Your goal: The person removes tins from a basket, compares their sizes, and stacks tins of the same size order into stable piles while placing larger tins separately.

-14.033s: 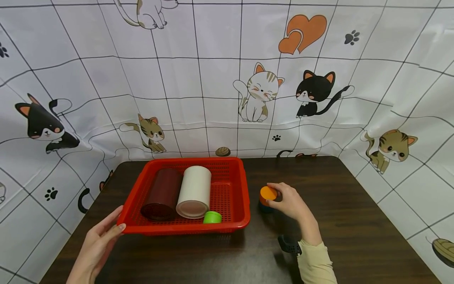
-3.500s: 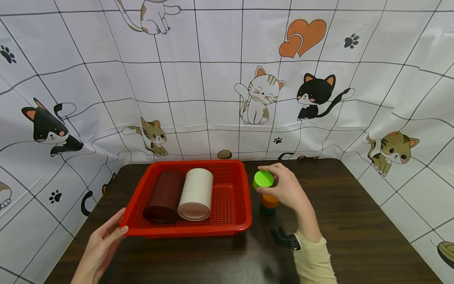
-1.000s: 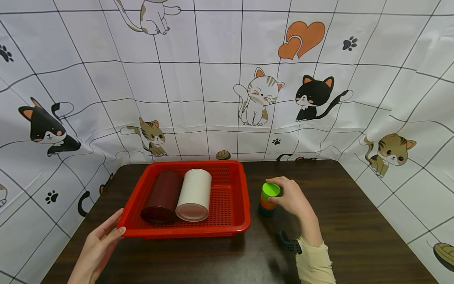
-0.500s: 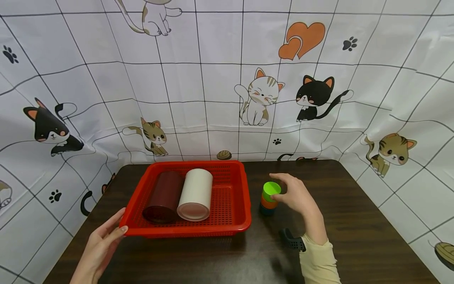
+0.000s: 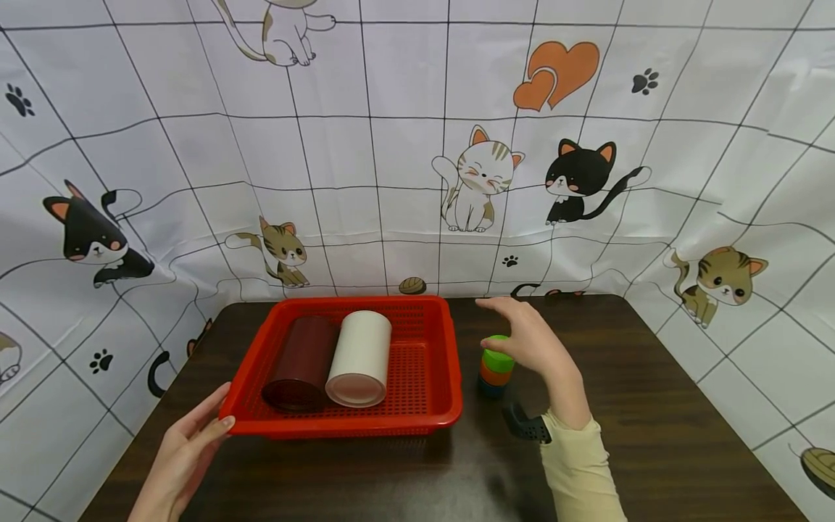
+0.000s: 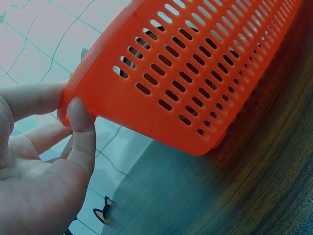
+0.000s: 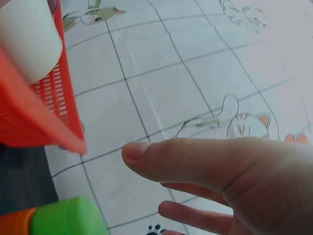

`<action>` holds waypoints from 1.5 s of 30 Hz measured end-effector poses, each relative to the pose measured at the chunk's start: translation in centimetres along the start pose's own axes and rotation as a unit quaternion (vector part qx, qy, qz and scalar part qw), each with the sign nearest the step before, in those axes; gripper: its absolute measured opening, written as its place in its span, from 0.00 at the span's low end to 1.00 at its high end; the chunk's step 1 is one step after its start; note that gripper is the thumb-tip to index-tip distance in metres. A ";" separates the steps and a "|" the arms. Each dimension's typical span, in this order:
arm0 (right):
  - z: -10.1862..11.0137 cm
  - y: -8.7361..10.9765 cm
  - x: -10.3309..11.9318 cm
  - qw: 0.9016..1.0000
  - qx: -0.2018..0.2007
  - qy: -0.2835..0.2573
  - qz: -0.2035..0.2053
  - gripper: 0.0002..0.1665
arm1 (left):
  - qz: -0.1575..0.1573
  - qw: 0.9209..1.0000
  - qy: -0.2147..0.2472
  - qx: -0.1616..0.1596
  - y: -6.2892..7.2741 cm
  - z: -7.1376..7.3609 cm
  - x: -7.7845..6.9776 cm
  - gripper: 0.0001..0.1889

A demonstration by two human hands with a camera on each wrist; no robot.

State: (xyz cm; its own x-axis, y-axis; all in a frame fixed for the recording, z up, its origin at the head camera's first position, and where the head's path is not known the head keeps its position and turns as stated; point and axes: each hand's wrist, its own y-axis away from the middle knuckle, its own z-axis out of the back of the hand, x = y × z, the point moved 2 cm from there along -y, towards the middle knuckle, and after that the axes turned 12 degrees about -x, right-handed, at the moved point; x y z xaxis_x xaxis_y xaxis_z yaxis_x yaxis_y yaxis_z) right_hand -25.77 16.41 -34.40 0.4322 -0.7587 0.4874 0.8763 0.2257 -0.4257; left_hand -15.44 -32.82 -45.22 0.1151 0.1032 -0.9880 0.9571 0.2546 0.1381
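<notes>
At the basket's near left corner, my left hand [image 5: 185, 449] pinches the rim between thumb and fingers. The red plastic basket [image 5: 339, 428] holds a dark brown cylinder [image 5: 303, 359] and a white cylinder [image 5: 360, 355], both lying on their sides. To its right stands a small stack: a green round piece [image 5: 498, 361] on an orange one [image 5: 494, 377], on a dark blue one [image 5: 491, 389]. My right hand [image 5: 538, 344] hovers over the stack, thumb and fingers spread, nothing between them. In the right wrist view, the thumb is clear of the green piece [image 7: 68, 218].
A dark wooden table [image 5: 639, 406] bears everything. Behind it and along both sides hangs a white sheet [image 5: 404, 145] with grid lines and printed cats. A black strap [image 5: 525, 426] sits at my right wrist.
The orange piece was set on the blue one. The green piece came out of the basket and onto the orange one. My right hand has let go and risen; my left stays on the rim.
</notes>
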 end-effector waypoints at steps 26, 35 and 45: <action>-1.1 -5.6 6.0 0.989 0.075 0.059 0.116 0.41 | 0.009 1.000 -0.011 -0.004 0.1 0.3 -0.1 0.38; -2.1 -8.0 8.8 0.967 0.105 0.092 0.215 0.48 | 0.003 1.000 -0.003 -0.004 -0.1 0.1 -0.2 0.37; -4.9 -10.3 11.1 0.915 0.201 0.095 0.338 0.52 | -0.008 1.000 0.011 0.008 -0.1 0.1 -0.2 0.36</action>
State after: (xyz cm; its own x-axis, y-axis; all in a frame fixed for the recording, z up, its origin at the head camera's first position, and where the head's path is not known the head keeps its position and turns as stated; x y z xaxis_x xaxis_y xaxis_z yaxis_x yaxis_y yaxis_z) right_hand -31.08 2.71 -28.34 0.8925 -0.4471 0.0591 0.4469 0.8594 -0.2484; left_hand -15.51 -33.00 -45.09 0.0933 0.1210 -0.9883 0.9631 0.2406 0.1204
